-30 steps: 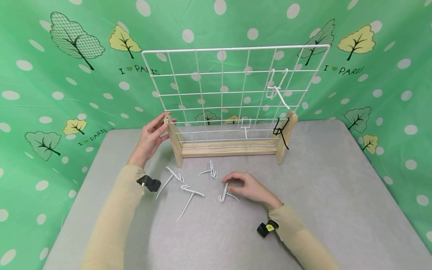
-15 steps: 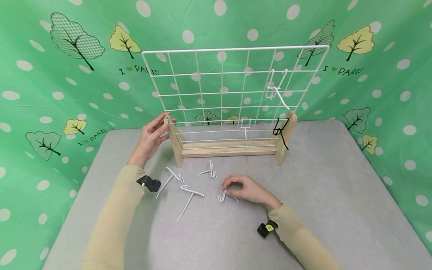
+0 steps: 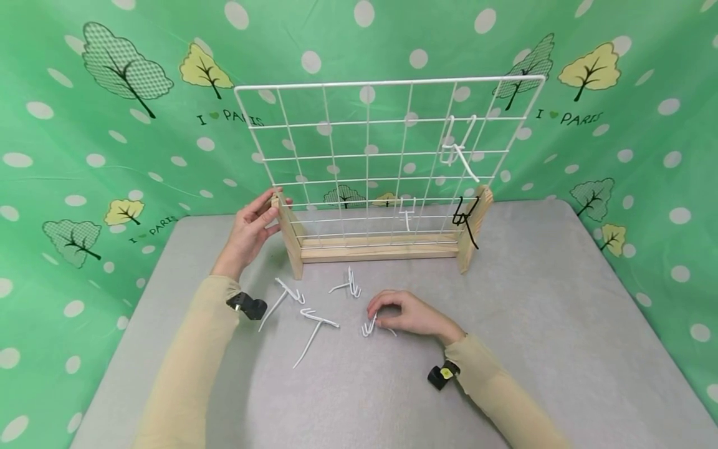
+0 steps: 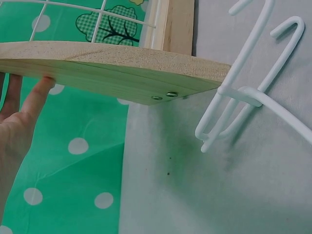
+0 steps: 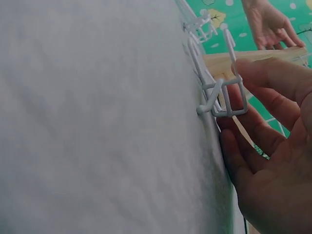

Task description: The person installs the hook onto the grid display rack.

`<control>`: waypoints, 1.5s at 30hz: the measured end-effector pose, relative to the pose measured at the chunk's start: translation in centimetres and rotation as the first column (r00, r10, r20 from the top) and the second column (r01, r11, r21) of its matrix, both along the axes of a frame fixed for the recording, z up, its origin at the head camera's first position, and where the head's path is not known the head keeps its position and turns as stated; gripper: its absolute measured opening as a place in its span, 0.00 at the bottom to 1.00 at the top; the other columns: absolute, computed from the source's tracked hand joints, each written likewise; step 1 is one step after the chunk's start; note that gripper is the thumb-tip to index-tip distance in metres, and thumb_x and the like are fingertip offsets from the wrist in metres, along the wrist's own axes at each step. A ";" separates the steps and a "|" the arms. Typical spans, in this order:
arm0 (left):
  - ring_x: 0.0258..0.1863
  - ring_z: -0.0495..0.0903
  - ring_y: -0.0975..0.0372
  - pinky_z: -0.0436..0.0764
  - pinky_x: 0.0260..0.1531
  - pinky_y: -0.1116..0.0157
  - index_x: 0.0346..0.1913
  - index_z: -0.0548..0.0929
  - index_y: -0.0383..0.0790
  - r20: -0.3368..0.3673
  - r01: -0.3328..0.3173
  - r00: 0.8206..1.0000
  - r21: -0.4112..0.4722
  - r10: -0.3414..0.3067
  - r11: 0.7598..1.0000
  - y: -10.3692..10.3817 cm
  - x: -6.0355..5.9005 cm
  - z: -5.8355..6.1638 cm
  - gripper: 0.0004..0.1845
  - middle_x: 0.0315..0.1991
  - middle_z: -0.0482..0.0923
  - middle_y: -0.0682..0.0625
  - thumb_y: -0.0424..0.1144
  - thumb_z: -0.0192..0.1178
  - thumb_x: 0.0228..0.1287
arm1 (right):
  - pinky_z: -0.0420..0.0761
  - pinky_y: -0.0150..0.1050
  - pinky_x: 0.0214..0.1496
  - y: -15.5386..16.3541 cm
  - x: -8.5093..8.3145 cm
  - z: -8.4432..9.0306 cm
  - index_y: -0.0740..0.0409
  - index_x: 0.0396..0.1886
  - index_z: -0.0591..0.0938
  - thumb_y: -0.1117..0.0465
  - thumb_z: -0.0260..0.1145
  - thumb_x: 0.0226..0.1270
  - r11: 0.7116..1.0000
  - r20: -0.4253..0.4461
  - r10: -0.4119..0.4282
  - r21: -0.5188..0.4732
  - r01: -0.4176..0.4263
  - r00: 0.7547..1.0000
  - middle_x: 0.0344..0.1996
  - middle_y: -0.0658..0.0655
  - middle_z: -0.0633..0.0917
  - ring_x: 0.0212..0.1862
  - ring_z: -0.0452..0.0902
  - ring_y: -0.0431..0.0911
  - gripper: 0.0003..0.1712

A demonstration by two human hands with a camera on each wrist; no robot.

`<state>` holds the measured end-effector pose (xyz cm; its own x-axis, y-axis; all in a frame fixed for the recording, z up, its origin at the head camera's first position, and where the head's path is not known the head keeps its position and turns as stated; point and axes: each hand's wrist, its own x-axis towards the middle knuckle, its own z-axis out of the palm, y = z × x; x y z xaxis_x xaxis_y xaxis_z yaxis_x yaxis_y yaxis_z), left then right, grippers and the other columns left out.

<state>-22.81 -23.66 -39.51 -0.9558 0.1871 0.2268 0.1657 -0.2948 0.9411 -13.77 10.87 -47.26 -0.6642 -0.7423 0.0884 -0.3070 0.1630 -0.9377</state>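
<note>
My left hand (image 3: pixel 249 231) holds the top of the left wooden side (image 3: pixel 290 240) of a stand bearing a white wire grid (image 3: pixel 367 154). On the table in front, my right hand (image 3: pixel 414 315) pinches a white wire display hook (image 3: pixel 368 327) between thumb and fingers. The right wrist view shows the thumb on one side of this hook (image 5: pixel 235 100) and fingers behind it. Its prongs are still down at the table surface; part of its arm is hidden by the hand. Three more white hooks lie nearby: one left (image 3: pixel 288 293), one central (image 3: pixel 316 324), one farther back (image 3: pixel 352 284).
On the grid hang a white hook (image 3: pixel 460 149) at upper right, a smaller white hook (image 3: pixel 407 215) lower down, and a black hook (image 3: pixel 464 218) by the right wooden side (image 3: pixel 473 231). A green patterned cloth (image 3: pixel 112 187) surrounds the grey table (image 3: pixel 561 324).
My right hand has come down slightly, and its fingers have closed in on the white hook, covering more of it. The left hand stays where it was on the wooden side.
</note>
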 end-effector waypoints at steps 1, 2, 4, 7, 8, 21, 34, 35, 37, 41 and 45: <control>0.58 0.73 0.56 0.80 0.49 0.60 0.65 0.76 0.44 0.000 0.001 1.000 0.000 -0.001 1.000 0.0 0.0 0.0 0.20 0.60 0.74 0.40 0.29 0.51 0.73 | 0.74 0.54 0.57 -0.1 0.1 0.5 0.70 0.37 0.83 0.77 0.66 0.59 1.000 -0.005 0.004 0.006 -0.004 1.000 0.44 0.67 0.82 0.51 0.76 0.59 0.07; 0.58 0.73 0.56 0.80 0.49 0.60 0.65 0.76 0.44 -0.001 0.002 1.000 -0.002 -0.002 1.000 0.0 0.0 0.1 0.20 0.60 0.74 0.40 0.29 0.52 0.73 | 0.74 0.55 0.57 -0.2 0.2 1.0 0.71 0.37 0.82 0.78 0.66 0.59 1.000 -0.008 0.008 0.014 -0.007 1.000 0.44 0.67 0.82 0.51 0.75 0.60 0.06; 0.59 0.72 0.56 0.80 0.49 0.61 0.65 0.75 0.44 0.000 0.001 1.000 -0.008 -0.001 1.000 0.0 0.0 0.1 0.21 0.59 0.74 0.41 0.30 0.52 0.73 | 0.74 0.56 0.56 -0.3 0.3 1.9 0.73 0.37 0.82 0.78 0.66 0.59 0.999 -0.018 0.017 0.037 -0.017 1.000 0.42 0.68 0.82 0.50 0.75 0.61 0.06; 0.59 0.72 0.55 0.80 0.50 0.61 0.65 0.75 0.45 0.003 0.000 1.000 -0.007 0.000 1.000 0.0 0.1 0.1 0.21 0.58 0.75 0.44 0.30 0.52 0.73 | 0.75 0.55 0.55 -0.6 0.3 2.7 0.72 0.36 0.82 0.78 0.66 0.58 0.997 -0.031 0.027 0.075 -0.024 0.999 0.41 0.67 0.82 0.48 0.76 0.61 0.05; 0.59 0.73 0.55 0.80 0.50 0.61 0.65 0.75 0.45 0.004 0.000 1.000 -0.006 0.000 1.000 0.0 0.1 0.1 0.21 0.57 0.76 0.45 0.30 0.52 0.73 | 0.75 0.56 0.54 -0.6 0.2 2.5 0.72 0.35 0.82 0.78 0.66 0.59 0.996 -0.033 0.031 0.085 -0.028 0.999 0.40 0.67 0.82 0.48 0.76 0.60 0.05; 0.58 0.74 0.56 0.81 0.49 0.61 0.64 0.76 0.44 0.001 -0.006 1.000 -0.005 0.006 1.000 -0.2 0.1 -0.2 0.20 0.55 0.78 0.46 0.31 0.53 0.72 | 0.79 0.46 0.51 -0.6 -0.6 -0.1 0.61 0.36 0.84 0.71 0.66 0.63 0.997 0.005 0.036 0.068 -0.036 0.999 0.37 0.53 0.84 0.43 0.78 0.44 0.04; 0.58 0.73 0.56 0.80 0.50 0.61 0.65 0.76 0.45 0.000 0.002 1.000 0.000 -0.002 1.000 -0.1 0.0 -0.2 0.21 0.57 0.76 0.44 0.29 0.51 0.73 | 0.78 0.33 0.43 -0.8 -0.5 -0.2 0.60 0.37 0.85 0.70 0.66 0.63 0.991 0.021 -0.108 0.076 0.106 0.994 0.35 0.50 0.85 0.38 0.76 0.40 0.05; 0.58 0.73 0.56 0.80 0.50 0.61 0.65 0.76 0.45 0.001 0.002 1.000 0.003 -0.002 1.000 -0.1 0.1 -0.2 0.21 0.58 0.76 0.43 0.29 0.51 0.73 | 0.78 0.33 0.43 -0.8 -0.5 -0.3 0.61 0.38 0.85 0.70 0.66 0.63 0.991 0.027 -0.116 0.072 0.114 0.993 0.35 0.51 0.85 0.38 0.76 0.41 0.05; 0.58 0.73 0.56 0.80 0.50 0.61 0.65 0.76 0.45 0.002 0.001 1.000 0.007 -0.001 1.000 -0.2 0.1 -0.2 0.21 0.59 0.75 0.42 0.29 0.51 0.73 | 0.78 0.33 0.43 -0.9 -0.5 -0.4 0.62 0.38 0.85 0.69 0.67 0.63 0.990 0.034 -0.131 0.064 0.129 0.991 0.36 0.53 0.85 0.39 0.76 0.41 0.05; 0.59 0.73 0.55 0.80 0.51 0.61 0.65 0.76 0.45 0.003 0.003 1.000 0.012 -0.003 1.000 -0.1 0.1 -0.2 0.21 0.59 0.75 0.42 0.29 0.51 0.73 | 0.77 0.33 0.44 -1.1 -0.5 -0.4 0.68 0.39 0.84 0.72 0.65 0.63 0.988 0.033 -0.151 0.044 0.150 0.988 0.36 0.60 0.85 0.41 0.77 0.46 0.06; 0.59 0.73 0.55 0.80 0.50 0.61 0.65 0.76 0.45 0.001 0.005 1.000 -0.001 -0.005 1.000 -0.1 0.0 -0.1 0.21 0.60 0.74 0.40 0.30 0.52 0.73 | 0.78 0.36 0.46 -1.2 -0.3 0.5 0.72 0.39 0.83 0.74 0.64 0.63 0.987 0.030 -0.162 0.015 0.162 0.986 0.37 0.64 0.84 0.42 0.77 0.49 0.06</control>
<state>-22.78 -23.78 -39.62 -0.9552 0.1917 0.2256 0.1631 -0.2951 0.9414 -14.10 9.69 -46.72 -0.7781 -0.6256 0.0571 -0.2464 0.2203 -0.9438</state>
